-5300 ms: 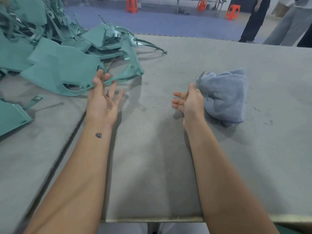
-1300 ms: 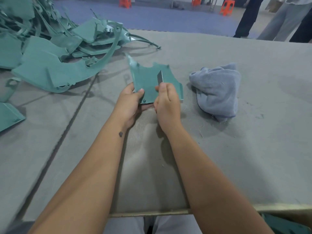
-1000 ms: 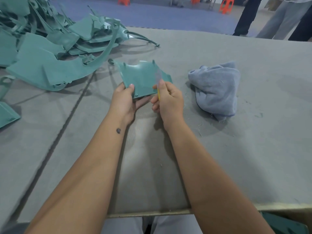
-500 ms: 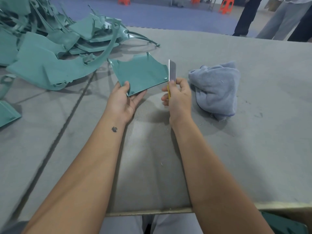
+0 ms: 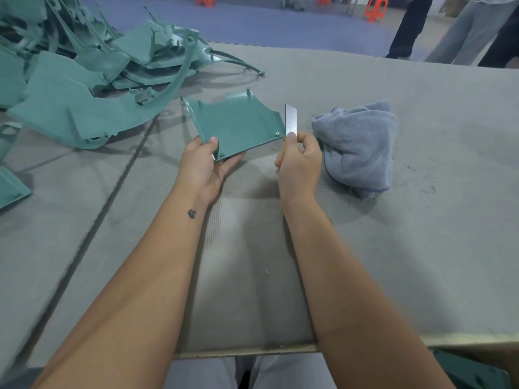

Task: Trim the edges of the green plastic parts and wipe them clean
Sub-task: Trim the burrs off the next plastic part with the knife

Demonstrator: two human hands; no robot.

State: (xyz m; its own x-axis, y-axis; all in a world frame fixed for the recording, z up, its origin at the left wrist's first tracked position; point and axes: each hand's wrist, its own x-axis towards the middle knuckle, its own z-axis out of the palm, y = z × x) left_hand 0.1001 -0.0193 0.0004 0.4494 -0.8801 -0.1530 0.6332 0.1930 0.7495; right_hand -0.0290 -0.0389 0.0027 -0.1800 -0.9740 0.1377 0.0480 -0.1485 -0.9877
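- Panel [image 5: 238, 127] of green plastic, held above the counter [image 5: 421, 248], just left of the grey cloth [image 5: 359, 144]; left hand [image 5: 203, 167] pinches its near corner, thumb on top.
- Right hand [image 5: 299, 161] grips a knife, blade [image 5: 291, 119] upright at the panel's right edge.
- Likely light, stiff and thin; best held by a corner, away from the blade.
- Knife handle mostly hidden in the fist; burrs too small to make out; pile of green parts [image 5: 84, 71] left of the panel is cut off.

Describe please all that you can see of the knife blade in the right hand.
The blade is a thin, flat strip of bare silvery metal with a slanted tip. It stands almost upright, tip up, pinched at its lower end by the right hand; a bit of yellow shows below the thumb. It stands at the right corner of the green part; contact is unclear.
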